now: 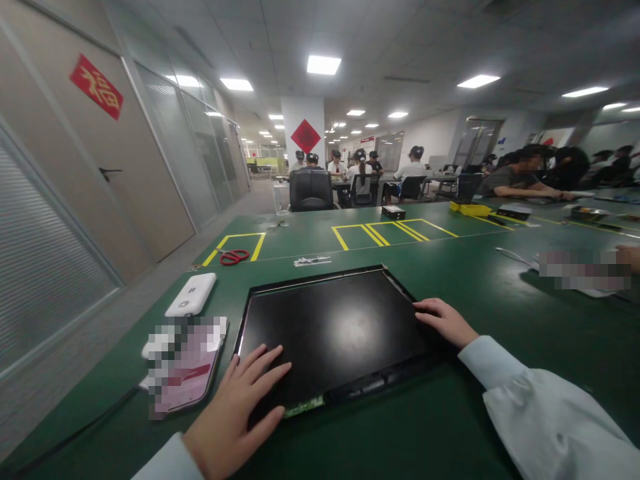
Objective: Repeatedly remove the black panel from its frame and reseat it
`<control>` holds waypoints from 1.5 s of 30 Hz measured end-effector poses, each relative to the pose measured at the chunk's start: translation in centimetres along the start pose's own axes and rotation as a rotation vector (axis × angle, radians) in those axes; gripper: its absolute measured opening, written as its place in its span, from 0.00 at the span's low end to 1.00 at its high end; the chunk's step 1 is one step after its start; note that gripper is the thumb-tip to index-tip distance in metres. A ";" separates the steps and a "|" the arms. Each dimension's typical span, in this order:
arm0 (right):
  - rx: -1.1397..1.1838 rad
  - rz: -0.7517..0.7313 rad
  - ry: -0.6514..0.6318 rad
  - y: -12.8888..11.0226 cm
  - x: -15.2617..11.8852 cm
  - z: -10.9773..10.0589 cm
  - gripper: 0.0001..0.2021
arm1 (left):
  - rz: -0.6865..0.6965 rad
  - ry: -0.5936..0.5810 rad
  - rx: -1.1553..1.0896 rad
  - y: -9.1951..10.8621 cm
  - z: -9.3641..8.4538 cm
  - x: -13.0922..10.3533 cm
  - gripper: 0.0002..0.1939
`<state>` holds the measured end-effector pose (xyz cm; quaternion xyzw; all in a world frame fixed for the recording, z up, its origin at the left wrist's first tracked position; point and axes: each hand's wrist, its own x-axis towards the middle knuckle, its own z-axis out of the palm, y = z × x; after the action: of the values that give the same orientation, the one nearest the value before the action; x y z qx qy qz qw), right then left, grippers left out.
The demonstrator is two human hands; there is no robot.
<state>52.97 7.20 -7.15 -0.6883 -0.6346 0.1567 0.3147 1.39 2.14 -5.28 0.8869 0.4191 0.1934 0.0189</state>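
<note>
A black flat panel (pixel 320 327) in a dark frame lies on the green table, with a strip of green circuit board (pixel 304 406) showing at its near left edge. Spread over the panel's near left corner is my left hand (pixel 245 400), its fingers apart and resting on the surface. My right hand (pixel 447 321) touches the right edge of the frame with its fingertips; the fingers are stretched out and seem to grip nothing. Light from the ceiling reflects in the middle of the panel.
Left of the panel are a phone (pixel 193 373) and a white power bank (pixel 191 295). Red-handled scissors (pixel 235 257) and small white strips (pixel 313 261) lie beyond it. A small black box (pixel 393 213) sits farther back. At the right edge, another person's hand nears a blurred device.
</note>
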 end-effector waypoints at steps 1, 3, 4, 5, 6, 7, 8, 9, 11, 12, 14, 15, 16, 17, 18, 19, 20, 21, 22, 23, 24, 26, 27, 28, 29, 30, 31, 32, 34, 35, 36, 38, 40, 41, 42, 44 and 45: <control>0.031 0.019 -0.012 0.0 0.1 -0.1 0.20 | -0.001 0.003 0.003 0.1 0.0 0.0 0.26; 0.068 0.044 -0.025 0.0 0.3 -0.3 0.20 | -0.001 0.000 0.010 0.2 0.0 0.1 0.26; 0.077 0.051 -0.027 0.0 0.4 -0.4 0.19 | -0.001 -0.005 0.012 0.3 0.0 0.1 0.26; 0.080 0.055 -0.026 0.0 0.4 -0.4 0.19 | 0.001 -0.011 0.013 0.3 0.0 0.2 0.26; 0.079 0.055 -0.024 0.0 0.4 -0.4 0.18 | 0.001 -0.017 0.011 0.3 -0.1 0.2 0.25; 0.072 0.050 -0.022 0.0 0.4 -0.4 0.18 | -0.001 -0.022 0.006 0.2 -0.1 0.2 0.25; 0.060 0.041 -0.022 -0.1 0.3 -0.3 0.19 | -0.003 -0.026 -0.001 0.1 -0.3 0.2 0.25; 0.044 0.028 -0.022 0.0 0.2 -0.3 0.19 | -0.003 -0.030 -0.013 0.0 -0.5 0.2 0.25; 0.002 -0.002 -0.016 0.0 -0.1 -0.3 0.20 | 0.002 -0.034 -0.046 -0.2 -1.0 0.1 0.26; -0.020 -0.015 -0.009 0.1 -0.3 -0.3 0.21 | 0.008 -0.037 -0.065 -0.4 -1.4 0.0 0.26; -0.052 -0.034 0.004 0.4 -0.5 -0.2 0.22 | 0.014 -0.050 -0.102 -0.7 -2.4 -0.2 0.27; -0.060 -0.042 0.009 0.5 -0.6 -0.2 0.22 | 0.015 -0.061 -0.120 -0.8 -2.9 -0.3 0.28; -0.063 -0.050 0.014 0.7 -0.6 -0.1 0.23 | 0.014 -0.074 -0.135 -0.9 -3.5 -0.4 0.29; -0.063 -0.058 0.020 0.8 -0.6 -0.1 0.23 | 0.016 -0.087 -0.148 -1.1 -4.0 -0.5 0.30; -0.061 -0.063 0.026 1.0 -0.6 0.0 0.23 | 0.022 -0.100 -0.158 -1.2 -4.5 -0.6 0.30; -0.060 -0.066 0.031 1.2 -0.6 0.0 0.22 | 0.030 -0.110 -0.165 -1.4 -5.0 -0.7 0.31; -0.058 -0.067 0.034 1.3 -0.6 0.1 0.22 | 0.039 -0.118 -0.168 -1.6 -5.4 -0.7 0.31; -0.058 -0.066 0.034 1.4 -0.5 0.1 0.23 | 0.044 -0.122 -0.165 -1.8 -5.7 -0.8 0.30; -0.058 -0.063 0.033 1.5 -0.5 0.1 0.23 | 0.044 -0.124 -0.156 -2.1 -5.9 -0.8 0.30; -0.058 -0.060 0.032 1.6 -0.5 0.2 0.24 | 0.039 -0.127 -0.141 -2.4 -6.1 -0.9 0.29; -0.059 -0.059 0.033 1.6 -0.4 0.2 0.24 | 0.033 -0.131 -0.123 -2.7 -6.3 -0.9 0.29; -0.060 -0.060 0.038 1.6 -0.4 0.2 0.25 | 0.046 -0.153 -0.086 -3.4 -6.5 -1.0 0.29; -0.062 -0.063 0.041 1.6 -0.4 0.2 0.25 | 0.064 -0.171 -0.071 -3.7 -6.5 -1.1 0.30; -0.063 -0.068 0.044 1.6 -0.4 0.3 0.25 | 0.085 -0.184 -0.058 -4.0 -6.5 -1.1 0.29; -0.066 -0.073 0.048 1.6 -0.4 0.3 0.25 | 0.108 -0.194 -0.046 -4.2 -6.5 -1.1 0.28; -0.070 -0.076 0.053 1.5 -0.5 0.3 0.25 | 0.128 -0.201 -0.035 -4.3 -6.4 -1.1 0.27; -0.076 -0.078 0.059 1.5 -0.5 0.3 0.24 | 0.146 -0.206 -0.020 -4.4 -6.3 -1.2 0.25; -0.082 -0.078 0.064 1.4 -0.5 0.3 0.24 | 0.160 -0.209 -0.001 -4.5 -6.1 -1.3 0.23; -0.093 -0.075 0.069 1.3 -0.6 0.2 0.22 | 0.182 -0.197 0.049 -4.5 -5.5 -1.6 0.22; -0.096 -0.072 0.069 1.3 -0.6 0.2 0.21 | 0.188 -0.185 0.078 -4.5 -5.0 -1.7 0.22; -0.097 -0.069 0.070 1.2 -0.6 0.2 0.21 | 0.186 -0.161 0.103 -4.6 -4.6 -1.9 0.21; -0.096 -0.063 0.072 1.1 -0.7 0.2 0.20 | 0.183 -0.139 0.142 -4.5 -3.9 -2.2 0.22; -0.092 -0.057 0.075 1.0 -0.7 0.1 0.21 | 0.188 -0.147 0.171 -4.3 -3.6 -2.4 0.26; -0.090 -0.056 0.078 1.0 -0.7 0.1 0.21 | 0.190 -0.152 0.180 -4.0 -3.6 -2.4 0.29; -0.089 -0.055 0.080 1.0 -0.7 0.1 0.22 | 0.188 -0.149 0.181 -3.8 -3.8 -2.4 0.31; -0.088 -0.052 0.085 1.0 -0.7 0.1 0.22 | 0.168 -0.128 0.168 -3.2 -4.2 -2.3 0.32; -0.085 -0.049 0.088 1.0 -0.7 0.1 0.22 | 0.155 -0.112 0.154 -2.9 -4.5 -2.3 0.32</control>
<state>53.56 6.56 -7.96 -0.6915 -0.6430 0.0912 0.3164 -3.64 1.72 -2.41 0.9248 0.3613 0.1115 -0.0410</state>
